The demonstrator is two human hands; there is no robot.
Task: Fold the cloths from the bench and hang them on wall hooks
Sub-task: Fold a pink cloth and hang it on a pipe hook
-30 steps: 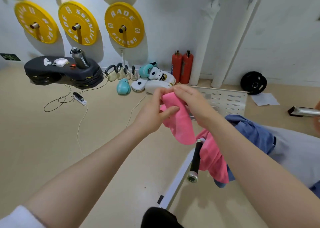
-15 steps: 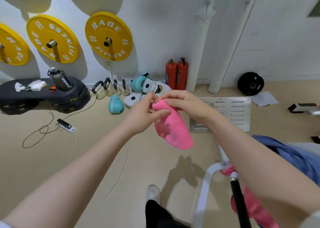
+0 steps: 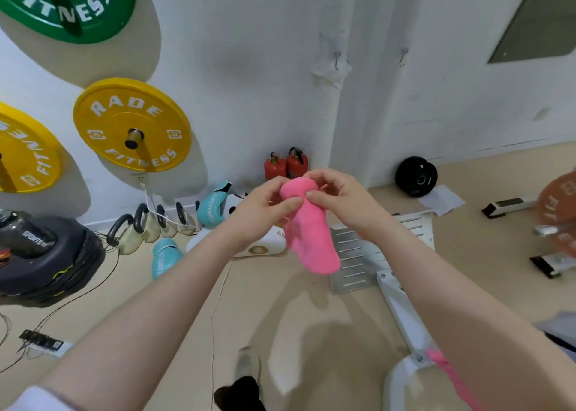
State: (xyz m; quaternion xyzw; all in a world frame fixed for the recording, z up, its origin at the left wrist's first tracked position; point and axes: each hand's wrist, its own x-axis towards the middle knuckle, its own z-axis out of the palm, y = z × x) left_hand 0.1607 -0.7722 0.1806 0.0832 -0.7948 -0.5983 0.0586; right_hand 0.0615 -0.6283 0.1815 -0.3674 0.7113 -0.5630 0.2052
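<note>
Head: wall hooks (image 3: 338, 59) newly visible.

Pink cloth (image 3: 311, 233) soft, fuzzy, matt; wall hooks (image 3: 337, 60) thin metal.

Both forearms bare to the frame edges. White sleeve cuff (image 3: 34, 398) at lower left, on the left arm. Bottom centre: dark trouser leg (image 3: 240, 393), with a pale shoe (image 3: 246, 362) just above it, blurred. No rings or watch visible.
</note>
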